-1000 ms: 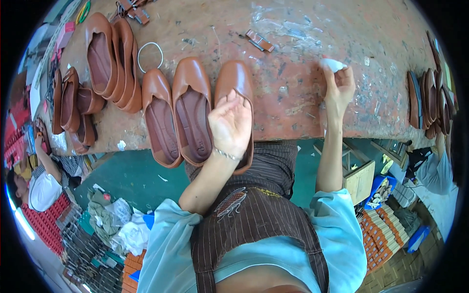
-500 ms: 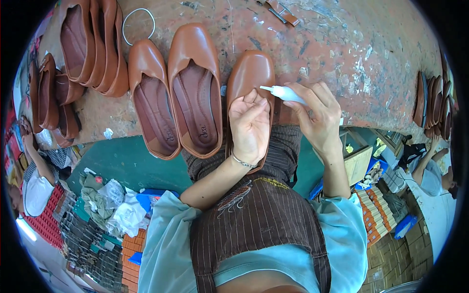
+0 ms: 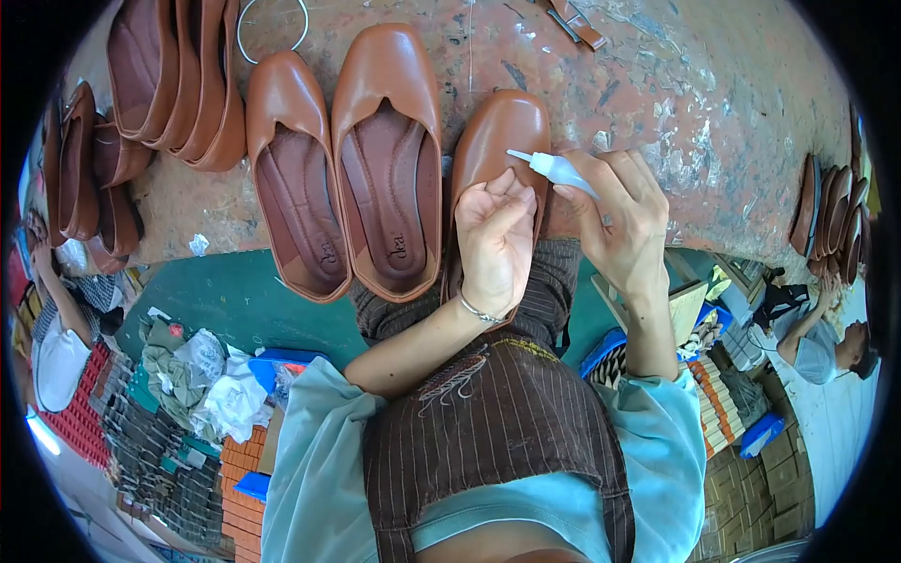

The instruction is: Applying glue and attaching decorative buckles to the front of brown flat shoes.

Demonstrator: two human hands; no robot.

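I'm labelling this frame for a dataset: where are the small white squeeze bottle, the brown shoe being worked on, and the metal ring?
white squeeze bottle (image 3: 560, 170), head view, its body.
brown shoe (image 3: 502, 131), head view, its toe.
metal ring (image 3: 246, 42), head view, its left arc.

Brown leather shoe (image 3: 497, 141) lies on workbench edge — small white nozzle bottle (image 3: 554, 169) above it.

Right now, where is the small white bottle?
In the head view, the bottle is in the right hand, right of centre, its nozzle pointing at the brown shoe under the left hand.
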